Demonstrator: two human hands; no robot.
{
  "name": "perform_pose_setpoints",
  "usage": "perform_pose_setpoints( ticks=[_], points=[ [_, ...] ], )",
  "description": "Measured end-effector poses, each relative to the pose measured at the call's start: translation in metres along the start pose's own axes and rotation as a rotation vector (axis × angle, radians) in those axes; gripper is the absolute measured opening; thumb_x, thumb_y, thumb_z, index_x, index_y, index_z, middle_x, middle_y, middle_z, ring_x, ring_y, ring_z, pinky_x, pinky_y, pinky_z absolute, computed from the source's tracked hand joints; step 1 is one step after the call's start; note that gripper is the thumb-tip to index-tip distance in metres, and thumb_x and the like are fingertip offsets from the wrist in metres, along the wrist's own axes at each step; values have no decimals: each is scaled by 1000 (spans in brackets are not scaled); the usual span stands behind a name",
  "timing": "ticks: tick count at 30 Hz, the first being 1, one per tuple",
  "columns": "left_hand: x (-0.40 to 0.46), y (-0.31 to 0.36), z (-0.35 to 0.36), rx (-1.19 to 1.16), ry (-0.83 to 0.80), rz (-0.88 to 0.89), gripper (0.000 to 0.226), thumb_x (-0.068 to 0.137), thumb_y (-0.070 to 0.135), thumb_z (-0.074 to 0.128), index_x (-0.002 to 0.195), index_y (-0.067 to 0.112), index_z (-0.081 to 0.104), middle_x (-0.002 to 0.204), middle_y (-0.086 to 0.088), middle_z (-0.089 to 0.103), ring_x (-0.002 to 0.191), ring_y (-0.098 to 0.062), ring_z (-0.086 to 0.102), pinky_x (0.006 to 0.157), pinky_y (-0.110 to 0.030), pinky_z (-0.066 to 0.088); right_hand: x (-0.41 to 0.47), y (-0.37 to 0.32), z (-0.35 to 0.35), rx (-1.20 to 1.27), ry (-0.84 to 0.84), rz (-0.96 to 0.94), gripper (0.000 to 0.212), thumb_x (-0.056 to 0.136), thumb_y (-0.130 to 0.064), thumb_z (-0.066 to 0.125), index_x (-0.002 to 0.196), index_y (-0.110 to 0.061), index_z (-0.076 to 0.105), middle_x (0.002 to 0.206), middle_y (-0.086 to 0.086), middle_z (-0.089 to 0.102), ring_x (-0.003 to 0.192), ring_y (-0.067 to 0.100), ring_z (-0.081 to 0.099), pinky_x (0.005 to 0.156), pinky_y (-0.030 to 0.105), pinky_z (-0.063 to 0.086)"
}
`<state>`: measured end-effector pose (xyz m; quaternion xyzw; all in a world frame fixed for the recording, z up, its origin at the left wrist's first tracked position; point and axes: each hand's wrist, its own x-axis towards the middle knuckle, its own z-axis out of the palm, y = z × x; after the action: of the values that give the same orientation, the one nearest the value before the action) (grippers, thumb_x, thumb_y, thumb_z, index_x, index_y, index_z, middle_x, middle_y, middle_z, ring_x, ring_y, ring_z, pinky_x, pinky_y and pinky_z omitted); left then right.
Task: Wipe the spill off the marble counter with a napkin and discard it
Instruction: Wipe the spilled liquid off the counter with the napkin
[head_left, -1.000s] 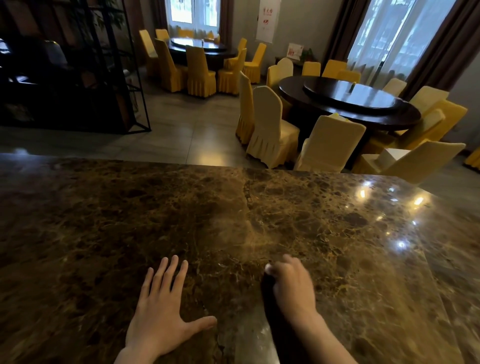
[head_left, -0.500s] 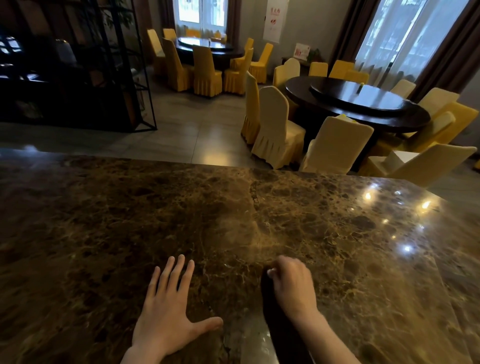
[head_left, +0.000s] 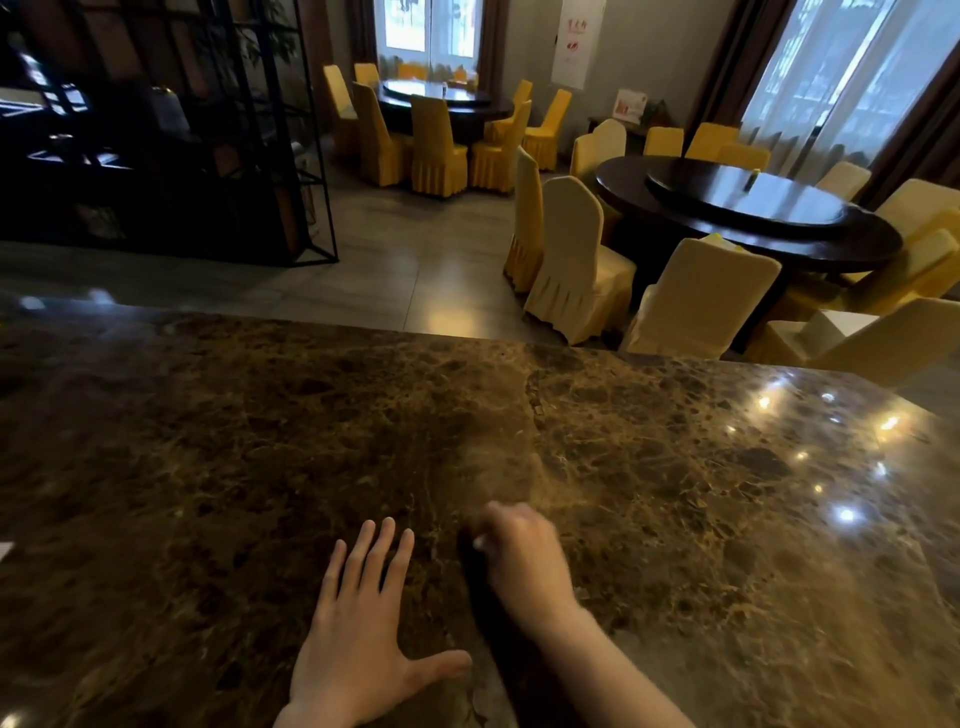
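My left hand (head_left: 358, 639) lies flat on the brown marble counter (head_left: 208, 467) near its front edge, fingers spread and holding nothing. Just to its right, my right hand (head_left: 522, 564) is curled into a loose fist pressed on the counter, blurred by motion. A small white bit of napkin (head_left: 478, 543) peeks out at its fingertips; the rest is hidden in the fist. A dull, hazy smear (head_left: 504, 467) lies on the marble just beyond the right hand.
The counter's far edge (head_left: 467, 340) runs across the view, with tiled floor beyond. Round dark tables (head_left: 753, 218) with yellow-covered chairs (head_left: 571, 260) stand behind to the right. A black metal shelf (head_left: 182, 156) stands at the back left. No bin is in view.
My right hand has slid left on the counter, closer to my left hand, and is now blurred. The left hand stays flat in place.
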<state>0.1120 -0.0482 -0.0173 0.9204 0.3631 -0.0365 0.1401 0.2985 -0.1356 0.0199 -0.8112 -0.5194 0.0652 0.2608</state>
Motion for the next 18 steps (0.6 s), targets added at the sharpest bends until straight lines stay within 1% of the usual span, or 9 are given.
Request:
perform_pose_setpoints(
  ticks=[3, 5, 7, 9, 12, 14, 15, 16, 18],
  points=[
    [-1, 1, -1, -5, 5, -4, 144, 48, 117, 17, 155, 31, -28, 162, 9, -38, 143, -12, -45, 123, -48, -23, 21, 17, -18, 19, 168, 228, 18, 91, -3, 68, 103, -15, 64, 101, 0, 64, 91, 17, 62, 74, 28, 52],
    [-1, 1, -1, -9, -4, -3, 145, 48, 117, 17, 155, 31, -28, 163, 9, -39, 144, -12, -45, 123, -48, -22, 26, 6, -13, -56, 180, 246, 18, 90, 2, 65, 98, -14, 64, 95, 2, 67, 87, 19, 64, 73, 31, 54],
    [0, 2, -1, -11, -3, -4, 145, 48, 117, 18, 156, 31, -27, 163, 9, -38, 144, -12, -45, 123, -48, -22, 20, -9, -3, -78, 150, 209, 16, 90, 1, 63, 91, -15, 63, 90, 2, 67, 86, 19, 63, 73, 32, 54],
    [0, 2, 0, -5, -3, 3, 145, 48, 117, 18, 157, 30, -26, 163, 9, -38, 145, -12, -44, 124, -48, -21, 9, -15, 4, -16, 102, 118, 15, 91, -2, 63, 90, -17, 64, 90, 0, 66, 85, 15, 61, 72, 30, 54],
    [1, 2, 1, 0, -1, 6, 145, 48, 117, 17, 157, 30, -25, 164, 8, -37, 146, -12, -42, 124, -48, -20, -14, -13, 2, 5, -56, -100, 17, 90, -6, 65, 92, -23, 65, 89, -7, 67, 84, 8, 57, 70, 27, 53],
    [1, 0, 1, 0, 11, 10, 144, 49, 117, 16, 157, 31, -26, 164, 9, -36, 146, -12, -42, 124, -47, -21, -26, 0, -9, -32, -152, -159, 20, 87, -8, 64, 84, -27, 59, 83, -10, 65, 80, 8, 53, 67, 27, 50],
    [1, -1, 1, -7, 13, 11, 144, 49, 116, 17, 157, 31, -26, 164, 9, -36, 146, -12, -42, 124, -47, -22, -28, 11, -16, -49, -144, -123, 22, 86, -9, 66, 80, -29, 57, 81, -13, 62, 79, 7, 53, 66, 23, 47],
    [0, -1, 1, -15, 11, 13, 143, 50, 116, 18, 156, 31, -26, 164, 9, -35, 146, -12, -42, 124, -47, -22, -29, 25, -23, -57, -84, -41, 26, 85, -8, 68, 77, -30, 56, 80, -14, 59, 78, 7, 54, 65, 19, 42],
    [0, -1, 2, -21, 24, 15, 143, 50, 116, 18, 156, 31, -26, 164, 10, -36, 146, -12, -42, 124, -47, -21, -25, 54, -40, -42, 75, 205, 29, 84, -5, 73, 72, -26, 56, 78, -9, 59, 74, 12, 55, 62, 19, 36]
  ],
)
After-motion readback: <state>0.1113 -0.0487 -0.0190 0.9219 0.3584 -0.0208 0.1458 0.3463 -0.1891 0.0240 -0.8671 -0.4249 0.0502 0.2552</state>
